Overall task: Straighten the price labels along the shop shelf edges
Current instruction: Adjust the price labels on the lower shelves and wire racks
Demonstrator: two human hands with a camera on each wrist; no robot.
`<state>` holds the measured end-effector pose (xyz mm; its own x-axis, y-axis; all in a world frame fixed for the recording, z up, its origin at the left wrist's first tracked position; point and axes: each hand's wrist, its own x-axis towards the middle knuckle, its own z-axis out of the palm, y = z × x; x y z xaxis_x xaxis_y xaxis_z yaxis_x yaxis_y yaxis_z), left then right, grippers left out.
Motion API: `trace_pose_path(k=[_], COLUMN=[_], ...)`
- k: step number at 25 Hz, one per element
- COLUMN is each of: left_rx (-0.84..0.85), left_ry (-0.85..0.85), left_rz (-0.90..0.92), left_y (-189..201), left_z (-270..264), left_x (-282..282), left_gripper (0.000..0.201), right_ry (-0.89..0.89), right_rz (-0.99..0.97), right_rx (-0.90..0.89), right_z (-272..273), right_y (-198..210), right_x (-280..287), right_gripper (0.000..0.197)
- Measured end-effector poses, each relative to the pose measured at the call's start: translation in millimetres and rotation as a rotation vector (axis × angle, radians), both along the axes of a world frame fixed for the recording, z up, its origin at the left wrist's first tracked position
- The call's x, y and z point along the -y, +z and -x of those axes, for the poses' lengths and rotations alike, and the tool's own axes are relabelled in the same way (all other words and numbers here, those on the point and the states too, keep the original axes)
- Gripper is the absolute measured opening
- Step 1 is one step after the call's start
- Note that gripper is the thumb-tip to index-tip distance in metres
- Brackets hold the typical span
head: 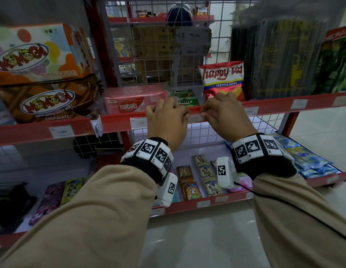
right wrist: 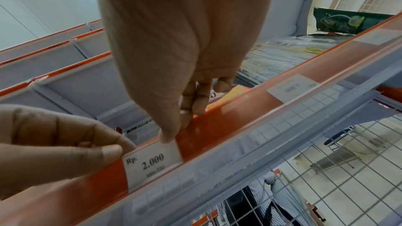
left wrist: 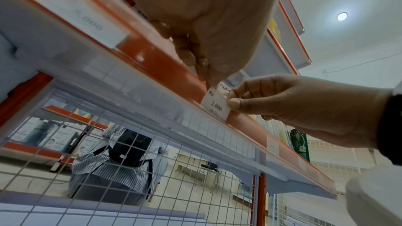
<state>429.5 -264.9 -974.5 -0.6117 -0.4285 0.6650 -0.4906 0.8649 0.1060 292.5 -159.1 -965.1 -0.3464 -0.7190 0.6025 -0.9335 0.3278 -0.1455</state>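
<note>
A white price label [head: 195, 118] reading "Rp. 2.000" [right wrist: 152, 162] sits in the clear strip of the red shelf edge [head: 118, 120], below the Milo packs [head: 184, 97]. My left hand [head: 184, 116] pinches its left top corner [right wrist: 117, 149]. My right hand [head: 204, 114] pinches its right edge between thumb and forefinger [left wrist: 232, 100]. In the right wrist view the label looks slightly tilted in the rail. More labels sit along the same edge, at left [head: 138, 122] and at right [head: 251, 111].
On this shelf stand a pink Nabati box [head: 133, 102], a Happy Tos bag [head: 222, 80] and dark packets [head: 276, 60]. Momogi boxes [head: 38, 74] fill the left unit. Sachets [head: 189, 182] lie on the lower shelf. A person in stripes [left wrist: 121, 157] crouches behind the wire mesh.
</note>
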Motion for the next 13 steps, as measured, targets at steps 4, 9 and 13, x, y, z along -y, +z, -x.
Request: trace_pose_path(k=[4, 9, 13], left_rx=[-0.068, -0.092, 0.057], left_ry=[-0.043, -0.137, -0.116], left_rz=[0.064, 0.080, 0.114], left_y=[-4.3, -25.1, -58.9], left_z=[-9.9, -25.9, -44.3], left_x=[1.1, -3.0, -5.3], left_gripper=[0.023, 0.037, 0.053], right_ry=[0.079, 0.046, 0.031], right_rz=[0.147, 0.284, 0.334], right_rx=[0.023, -0.052, 0.000], right_z=[0.2, -12.1, -26.6], right_y=[-7.8, -30.4, -58.9], right_x=[-1.3, -4.1, -2.6], right_gripper=[0.015, 0.028, 0.032])
